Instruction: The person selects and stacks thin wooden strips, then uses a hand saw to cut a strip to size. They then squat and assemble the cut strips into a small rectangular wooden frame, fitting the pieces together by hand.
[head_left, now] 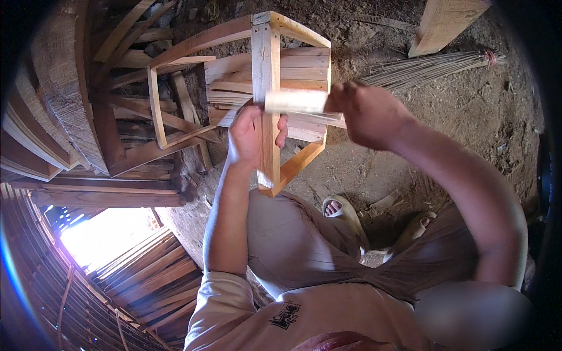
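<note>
My left hand is wrapped round the upright bar of a pale wooden frame, its fingertips showing past the bar's right edge. The frame is an open box shape of nailed bars, tilted above my knees. Closed in a fist, my right hand grips a flat pale tool that has a dark end at the hand. Motion blurs the tool, so its exact kind is unclear. Its far end overlaps the bar just beside my left hand; I cannot tell whether it touches.
Beyond the frame lies a stack of thin wooden slats. A second slim wooden frame leans at the left among boards. A bundle of thin sticks and a thick timber block are at the right. My sandalled feet rest on the dirt.
</note>
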The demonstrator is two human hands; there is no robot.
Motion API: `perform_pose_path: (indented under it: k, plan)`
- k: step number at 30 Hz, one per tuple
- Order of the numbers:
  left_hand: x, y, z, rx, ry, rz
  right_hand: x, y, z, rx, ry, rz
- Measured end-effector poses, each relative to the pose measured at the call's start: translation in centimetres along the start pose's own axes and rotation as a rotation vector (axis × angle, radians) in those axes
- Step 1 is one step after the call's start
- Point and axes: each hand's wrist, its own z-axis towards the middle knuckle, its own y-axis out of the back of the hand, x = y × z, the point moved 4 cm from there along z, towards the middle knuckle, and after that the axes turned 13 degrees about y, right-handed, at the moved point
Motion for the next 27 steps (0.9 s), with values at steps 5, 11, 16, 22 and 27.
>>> perform_pose_path:
  k: [5, 11, 16, 22, 27]
  plan:
    - [-0.4, -0.4, -0.4, 0.019, -0.021, 0.112, 0.6, 3.0, 0.1, -0.151, -0.027, -0.175]
    - [-0.1, 0.0, -0.2, 0.009, -0.015, 0.099, 0.1, 1.3, 0.6, -0.197, 0.035, -0.235]
    - [-0.1, -0.1, -0.4, 0.005, -0.013, 0.1, 0.7, 1.8, 0.7, -0.01, -0.028, -0.209]
    - [0.0, -0.2, -0.3, -0.022, -0.005, 0.08, 0.4, 1.6, 0.5, -0.023, -0.024, -0.211]
    - [0.1, 0.0, -0.3, -0.026, -0.017, 0.105, 0.7, 1.8, 0.4, -0.034, -0.026, -0.194]
